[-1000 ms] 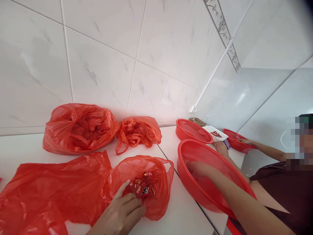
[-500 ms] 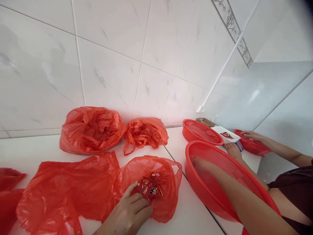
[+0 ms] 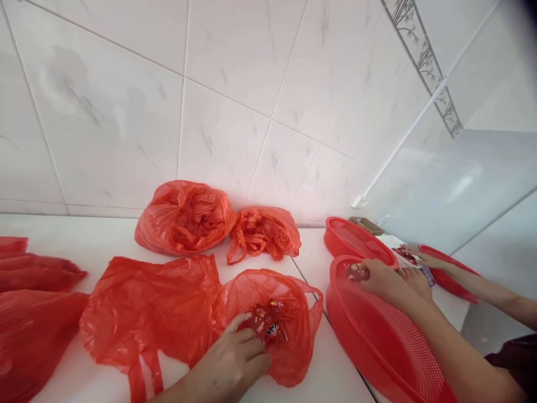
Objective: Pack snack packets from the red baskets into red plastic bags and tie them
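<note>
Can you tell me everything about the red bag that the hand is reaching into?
The open red bag is thin, shiny, see-through plastic, crinkled all over. It lies on its side on the white counter, its mouth gaping upward like a loose ring. Inside sit small red packets with gold and white print. The left hand rests on its near edge, with the fingertips on those packets. Its left side touches a flatter red bag. To its right, apart from it, stands a big red basket.

The red packets in the open bag bore printing, perhaps lettering, too small to read.
</note>
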Motion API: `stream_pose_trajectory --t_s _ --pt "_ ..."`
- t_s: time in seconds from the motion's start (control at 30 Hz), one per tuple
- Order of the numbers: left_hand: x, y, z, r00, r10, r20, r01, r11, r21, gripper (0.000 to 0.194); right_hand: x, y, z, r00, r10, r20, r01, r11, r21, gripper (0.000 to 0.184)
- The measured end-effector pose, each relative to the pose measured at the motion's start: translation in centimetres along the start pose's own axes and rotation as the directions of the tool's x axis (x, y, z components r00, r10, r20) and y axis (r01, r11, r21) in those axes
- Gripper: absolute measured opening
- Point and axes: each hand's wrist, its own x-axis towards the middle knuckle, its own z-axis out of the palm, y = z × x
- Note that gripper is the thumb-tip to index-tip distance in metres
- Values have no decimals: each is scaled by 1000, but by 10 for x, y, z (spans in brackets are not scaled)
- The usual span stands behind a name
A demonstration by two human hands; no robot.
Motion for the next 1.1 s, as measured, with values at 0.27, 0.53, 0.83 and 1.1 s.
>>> stream_pose_trajectory --t_s 0.27,0.53,0.83,1.1 --pt "1 5 -4 1000 7 7 -7 1000 -4 20 -45 -102 -11 943 -276 187 185 900 394 12" --pt "1 6 -8 997 81 11 -82 993 90 19 -68 -135 28 950 -220 223 113 904 413 35" --pt "8 -7 -26 999 -40 -34 45 986 162 17 -150 -99 120 976 205 -72 -117 775 621 74" --pt "4 -48 -68 601 -799 -8 791 597 -133 39 -151 -98 126 946 322 -45 -221 738 638 83"
